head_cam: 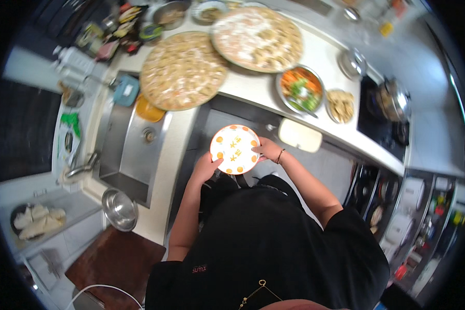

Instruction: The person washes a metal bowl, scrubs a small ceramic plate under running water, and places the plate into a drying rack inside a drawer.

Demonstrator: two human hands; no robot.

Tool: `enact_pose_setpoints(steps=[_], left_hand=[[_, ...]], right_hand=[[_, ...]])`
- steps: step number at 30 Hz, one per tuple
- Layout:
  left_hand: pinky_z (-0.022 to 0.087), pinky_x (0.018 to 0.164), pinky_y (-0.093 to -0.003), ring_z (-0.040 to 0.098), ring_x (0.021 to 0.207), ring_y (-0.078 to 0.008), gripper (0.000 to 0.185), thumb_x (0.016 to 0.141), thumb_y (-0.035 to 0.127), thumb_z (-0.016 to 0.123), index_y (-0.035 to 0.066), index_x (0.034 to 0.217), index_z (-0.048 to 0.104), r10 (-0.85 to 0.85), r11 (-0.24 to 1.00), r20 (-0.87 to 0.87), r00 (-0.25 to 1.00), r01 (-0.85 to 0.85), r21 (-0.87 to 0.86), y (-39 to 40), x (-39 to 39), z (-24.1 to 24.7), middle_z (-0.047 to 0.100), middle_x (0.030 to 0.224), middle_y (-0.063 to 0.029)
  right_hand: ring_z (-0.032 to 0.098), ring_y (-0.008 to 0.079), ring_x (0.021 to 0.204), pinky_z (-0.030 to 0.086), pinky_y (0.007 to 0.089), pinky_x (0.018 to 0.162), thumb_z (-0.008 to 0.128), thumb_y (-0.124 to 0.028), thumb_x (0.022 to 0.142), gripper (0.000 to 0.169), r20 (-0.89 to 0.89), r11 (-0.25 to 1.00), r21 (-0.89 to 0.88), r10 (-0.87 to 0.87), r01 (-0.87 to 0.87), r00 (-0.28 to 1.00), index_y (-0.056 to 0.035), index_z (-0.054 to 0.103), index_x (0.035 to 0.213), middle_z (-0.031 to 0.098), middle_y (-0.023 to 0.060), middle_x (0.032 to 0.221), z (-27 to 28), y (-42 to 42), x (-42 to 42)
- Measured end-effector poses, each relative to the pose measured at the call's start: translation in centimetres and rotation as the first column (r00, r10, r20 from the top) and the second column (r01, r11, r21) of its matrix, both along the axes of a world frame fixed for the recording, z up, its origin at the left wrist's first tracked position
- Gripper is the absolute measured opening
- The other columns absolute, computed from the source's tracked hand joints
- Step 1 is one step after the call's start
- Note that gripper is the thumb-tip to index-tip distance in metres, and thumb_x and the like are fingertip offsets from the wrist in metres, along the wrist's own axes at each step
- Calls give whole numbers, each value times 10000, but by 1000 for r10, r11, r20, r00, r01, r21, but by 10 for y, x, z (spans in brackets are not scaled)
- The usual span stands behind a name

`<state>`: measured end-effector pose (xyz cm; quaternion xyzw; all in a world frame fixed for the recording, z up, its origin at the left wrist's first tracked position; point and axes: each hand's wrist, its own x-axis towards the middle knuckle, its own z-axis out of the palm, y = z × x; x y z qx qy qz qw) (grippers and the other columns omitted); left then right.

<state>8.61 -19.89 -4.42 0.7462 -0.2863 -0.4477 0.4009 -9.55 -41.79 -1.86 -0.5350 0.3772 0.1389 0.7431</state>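
Between my two hands is a white plate with an orange rim, painted oranges and orange writing. My left hand grips its left edge, thumb on top. At the right edge my right hand holds it the same way, with a thin bracelet at the wrist. Beyond the plate, on the counter, lie two large round trays, one covered with floured dumplings, the other partly filled with them. A metal bowl of orange and green chopped food with a spoon stands beside a smaller bowl of dumplings.
To the left is a steel sink with a faucet, an orange container and a metal bowl at its near edge. A brown board lies lower left. A pot sits on the stove; open drawers stand at right.
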Motion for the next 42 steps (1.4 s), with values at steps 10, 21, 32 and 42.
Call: enact_pose_setpoints(steps=[10, 21, 32, 42], left_hand=[[485, 858, -295, 606, 983, -136, 373, 886, 127, 634, -36, 1207, 538, -436, 895, -255, 863, 447, -17, -162, -215, 0, 650, 1114, -74], [495, 788, -242, 624, 922, -97, 439, 937, 250, 579, 31, 1306, 489, -534, 736, -665, 522, 674, -61, -312, -429, 0, 661, 1054, -46], [501, 857, -322, 636, 971, -181, 356, 950, 206, 522, 95, 1285, 478, 109, 874, -938, 328, 418, 248, -433, -544, -88, 657, 1140, -96], [476, 957, -411, 589, 1086, -217, 344, 910, 25, 495, 120, 1241, 490, 188, 941, -896, 402, 188, 282, -500, -645, -135, 611, 1199, -77]], right_hand=[[657, 150, 945, 596, 292, 686, 571, -160, 918, 412, -4, 887, 100, -453, 451, 892, -57, 487, 1308, 643, 76, 1110, 0, -62, -288], [683, 190, 911, 606, 311, 724, 589, -131, 919, 370, -24, 470, 113, -880, 876, 475, -29, 502, 1264, 647, 94, 1104, -13, -83, -541], [484, 366, 1234, 419, 527, 1041, 432, -66, 970, 387, -356, -738, 501, -652, 452, -670, -41, 396, 1355, 504, 185, 1334, -45, -68, -638], [546, 381, 1165, 470, 556, 975, 357, -15, 953, 366, -416, -915, 130, -399, 381, -817, -52, 478, 1297, 542, 176, 1291, -47, -85, -758]])
